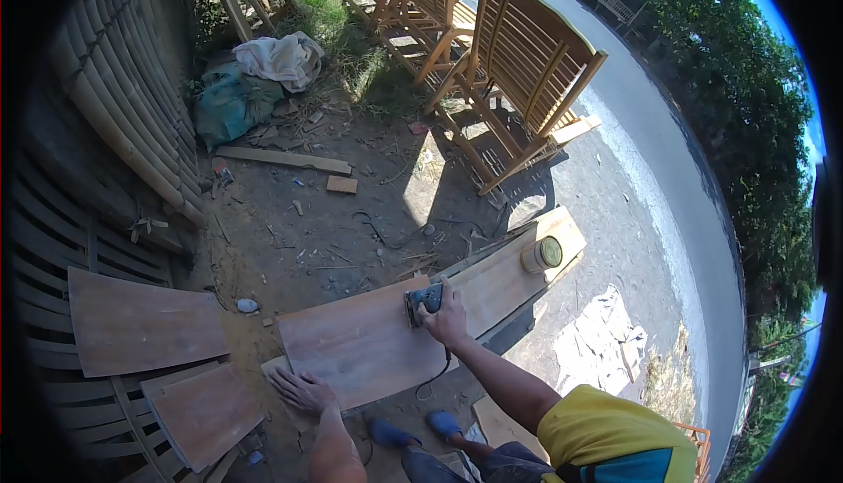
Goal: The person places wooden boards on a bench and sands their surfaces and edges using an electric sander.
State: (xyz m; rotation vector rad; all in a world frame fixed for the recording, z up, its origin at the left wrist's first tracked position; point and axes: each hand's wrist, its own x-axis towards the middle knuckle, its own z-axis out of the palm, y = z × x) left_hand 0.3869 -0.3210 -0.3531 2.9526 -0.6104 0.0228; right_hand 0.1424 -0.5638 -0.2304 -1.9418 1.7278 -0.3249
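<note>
A thin reddish-brown wooden panel [356, 338] lies flat across a plank bench. My right hand [448, 318] is wrapped round a blue-grey electric sander [422, 304], which sits on the panel near its far right corner. From the sander a dark cord [443, 369] loops down past the panel's near edge. My left hand [303, 391] rests palm down with fingers spread at the panel's near left corner, holding nothing. Beyond the panel, a round tub with a greenish lid [548, 253] stands on the bare plank [500, 277].
Two more panels [145, 320] [204, 413] lean by the slatted fence on the left. Wooden slatted chairs [527, 61] stand ahead beside the road. A teal sack [233, 101], wood scraps [283, 160] and a white cloth [601, 338] lie on the ground.
</note>
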